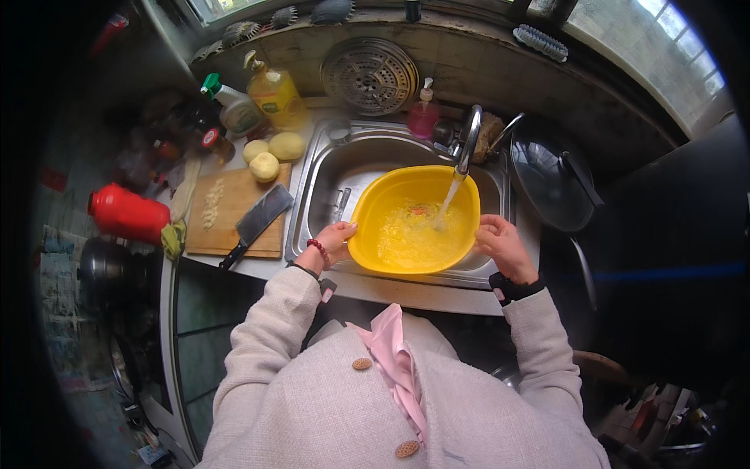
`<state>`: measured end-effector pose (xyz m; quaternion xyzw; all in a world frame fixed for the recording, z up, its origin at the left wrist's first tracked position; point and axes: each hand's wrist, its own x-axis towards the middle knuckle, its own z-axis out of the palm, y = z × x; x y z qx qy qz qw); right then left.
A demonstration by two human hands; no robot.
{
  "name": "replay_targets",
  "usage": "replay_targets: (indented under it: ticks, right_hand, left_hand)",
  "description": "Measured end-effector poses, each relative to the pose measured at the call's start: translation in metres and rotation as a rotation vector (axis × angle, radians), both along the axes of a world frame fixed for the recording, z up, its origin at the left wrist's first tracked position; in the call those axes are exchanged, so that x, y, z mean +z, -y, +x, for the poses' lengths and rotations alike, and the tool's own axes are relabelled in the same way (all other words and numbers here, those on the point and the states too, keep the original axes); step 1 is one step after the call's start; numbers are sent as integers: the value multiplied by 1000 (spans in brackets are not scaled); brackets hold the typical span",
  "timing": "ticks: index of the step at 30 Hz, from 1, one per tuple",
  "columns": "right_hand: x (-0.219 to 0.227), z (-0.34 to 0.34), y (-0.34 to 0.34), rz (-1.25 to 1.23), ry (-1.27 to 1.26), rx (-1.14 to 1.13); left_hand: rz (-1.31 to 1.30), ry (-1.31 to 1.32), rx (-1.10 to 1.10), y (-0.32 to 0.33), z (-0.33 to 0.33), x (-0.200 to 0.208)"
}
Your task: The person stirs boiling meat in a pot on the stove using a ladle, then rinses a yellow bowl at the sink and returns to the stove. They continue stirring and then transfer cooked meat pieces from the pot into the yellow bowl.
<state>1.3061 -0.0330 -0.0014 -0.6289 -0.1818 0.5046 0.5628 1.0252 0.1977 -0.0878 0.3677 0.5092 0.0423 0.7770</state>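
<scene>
A yellow plastic basin is over the metal sink. Water runs into it from the curved faucet, and the water inside is rippled and bubbly. My left hand grips the basin's left rim, its fingers curled over the edge. On the opposite side, my right hand is closed at the right rim, fingers bent against it. Whatever lies under the basin is hidden.
Left of the sink, a cleaver lies on a wooden cutting board beside chopped pale pieces. Several peeled potatoes sit behind it. A spray bottle and a yellow pump bottle stand farther back. A glass lid leans at right.
</scene>
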Motion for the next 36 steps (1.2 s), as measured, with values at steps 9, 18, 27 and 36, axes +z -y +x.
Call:
replay_targets:
  ticks: [9, 18, 27, 36]
  right_hand:
    - [-46, 35, -8, -184, 83, 38]
    - [-26, 68, -62, -151, 321, 159]
    - [-78, 104, -188, 69, 760, 472]
    - [-99, 98, -227, -123, 754, 475]
  left_hand:
    - [308, 44, 14, 7, 22, 29]
    - [1193, -125, -28, -9, 13, 18]
    - [1666, -187, -86, 13, -7, 86]
    - [1889, -216, -57, 13, -38, 115]
